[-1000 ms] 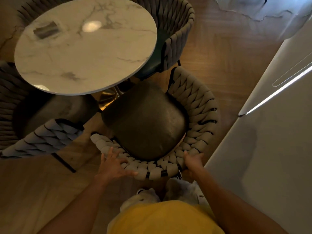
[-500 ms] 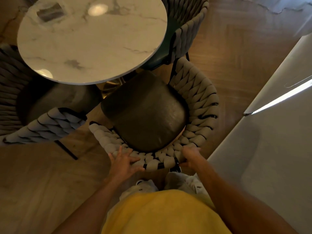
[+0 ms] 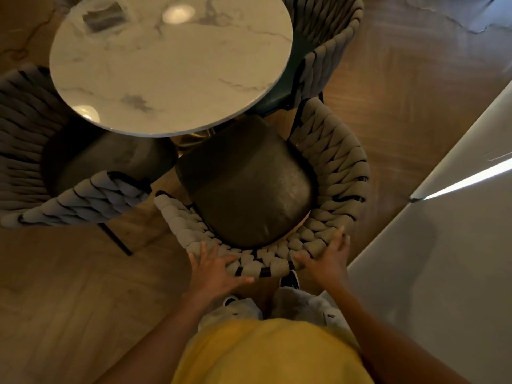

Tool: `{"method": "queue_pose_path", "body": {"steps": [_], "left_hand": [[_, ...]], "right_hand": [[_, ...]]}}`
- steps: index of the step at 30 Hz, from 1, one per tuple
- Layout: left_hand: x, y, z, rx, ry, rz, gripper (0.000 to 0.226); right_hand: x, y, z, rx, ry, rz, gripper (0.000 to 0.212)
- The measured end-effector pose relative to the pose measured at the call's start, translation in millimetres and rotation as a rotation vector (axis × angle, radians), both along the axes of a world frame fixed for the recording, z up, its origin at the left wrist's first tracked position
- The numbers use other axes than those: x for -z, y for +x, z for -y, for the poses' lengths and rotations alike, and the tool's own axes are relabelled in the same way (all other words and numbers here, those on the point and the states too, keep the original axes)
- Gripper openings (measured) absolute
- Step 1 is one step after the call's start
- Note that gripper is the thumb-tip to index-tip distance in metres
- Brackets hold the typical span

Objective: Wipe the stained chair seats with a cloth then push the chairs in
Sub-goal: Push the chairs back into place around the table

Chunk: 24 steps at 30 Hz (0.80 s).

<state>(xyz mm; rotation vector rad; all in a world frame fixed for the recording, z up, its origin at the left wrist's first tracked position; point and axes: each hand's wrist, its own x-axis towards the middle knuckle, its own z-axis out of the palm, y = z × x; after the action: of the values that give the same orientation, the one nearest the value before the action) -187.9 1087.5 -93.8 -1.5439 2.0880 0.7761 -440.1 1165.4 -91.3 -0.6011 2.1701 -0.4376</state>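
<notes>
1. The chair (image 3: pixel 277 195) stands just on the person's side of the round table (image 3: pixel 171 65), its dark seat (image 3: pixel 246 189) partly tucked under the tabletop's near edge.
2. Both hands press on the woven backrest (image 3: pixel 338 173) at its near curve — left hand (image 3: pixel 214 266) flat with fingers spread, right hand (image 3: pixel 328 257) likewise flat, fingers straight; neither curls round the rim. No cloth is in view.
3. The table lies straight ahead of the hands, beyond the seat; the line from backrest to table runs slightly leftward away from the person.
4. The hands sit apart, about equally near, so a level push looks likely to drive the chair in — the neighbouring chair (image 3: pixel 83 200) to the table's left is close to its arm.
</notes>
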Motion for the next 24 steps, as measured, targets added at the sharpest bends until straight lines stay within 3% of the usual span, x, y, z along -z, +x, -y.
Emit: {"method": "queue_pose_path", "body": {"steps": [4, 24], "left_hand": [[1.3, -7.6, -6.2, -0.03, -0.017, 0.016, 0.075], [5.7, -8.2, -0.9, -0.04, -0.022, 0.016, 0.073]], "right_hand": [[4.1, -7.3, -4.4, -0.32, 0.094, -0.105, 0.127], [3.9, -6.4, 1.0, -0.319, 0.033, -0.131, 0.115]]}}
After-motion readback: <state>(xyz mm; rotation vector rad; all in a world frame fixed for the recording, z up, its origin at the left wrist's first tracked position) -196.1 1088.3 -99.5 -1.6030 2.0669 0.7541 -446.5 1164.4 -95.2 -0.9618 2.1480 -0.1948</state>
